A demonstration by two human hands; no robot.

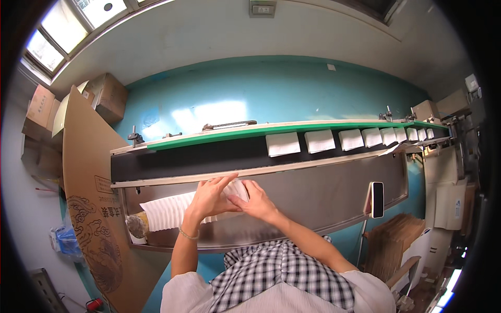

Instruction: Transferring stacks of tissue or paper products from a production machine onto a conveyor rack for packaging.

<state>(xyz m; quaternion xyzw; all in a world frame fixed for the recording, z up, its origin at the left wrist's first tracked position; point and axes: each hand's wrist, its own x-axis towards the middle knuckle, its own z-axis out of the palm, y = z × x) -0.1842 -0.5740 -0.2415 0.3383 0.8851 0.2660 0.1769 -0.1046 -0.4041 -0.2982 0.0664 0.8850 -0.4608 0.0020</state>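
A long row of white folded tissues lies on the metal tray table in front of me, packed side by side like pleats. My left hand rests over the right part of this row, fingers curved round the white tissues at its end. From the right, my right hand closes on the same end, its thumb pressed against the tissues. Both hands nearly touch, and the palms hide part of what they grip. At the row's left end sits a round, brownish roll-like object wrapped in something clear.
Beyond the table, a black conveyor belt with a green edge strip carries several white tissue stacks. A large cardboard sheet stands at the left. On the right, a phone sits on a stand near stacked cardboard.
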